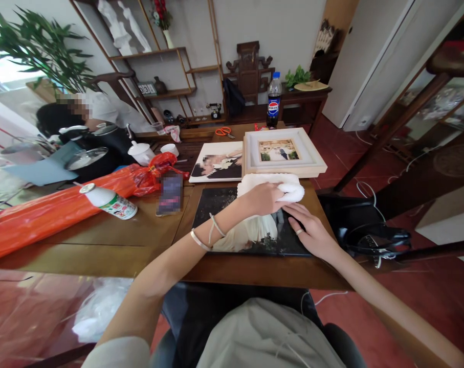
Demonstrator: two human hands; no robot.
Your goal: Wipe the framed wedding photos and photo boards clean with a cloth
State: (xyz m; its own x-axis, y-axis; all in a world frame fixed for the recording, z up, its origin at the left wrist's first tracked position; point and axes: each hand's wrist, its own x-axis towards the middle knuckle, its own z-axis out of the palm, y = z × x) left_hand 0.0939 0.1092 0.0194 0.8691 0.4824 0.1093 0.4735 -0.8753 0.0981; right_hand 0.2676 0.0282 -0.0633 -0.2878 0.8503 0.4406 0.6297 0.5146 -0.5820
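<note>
A dark photo panel showing a pale dress lies flat at the table's front edge. My left hand, with bangles at the wrist, is closed on a bunched white towel over the panel's upper part. The towel hides that part of the picture. My right hand, with a ring on one finger, lies on the panel's right side with its fingers stretched out; its fingertips are close to my left hand and the towel.
Behind the panel are a white-framed photo and another photo print. Orange-handled scissors and a cola bottle stand farther back. Leftward are a phone, a white bottle, a long orange-wrapped bundle and a person.
</note>
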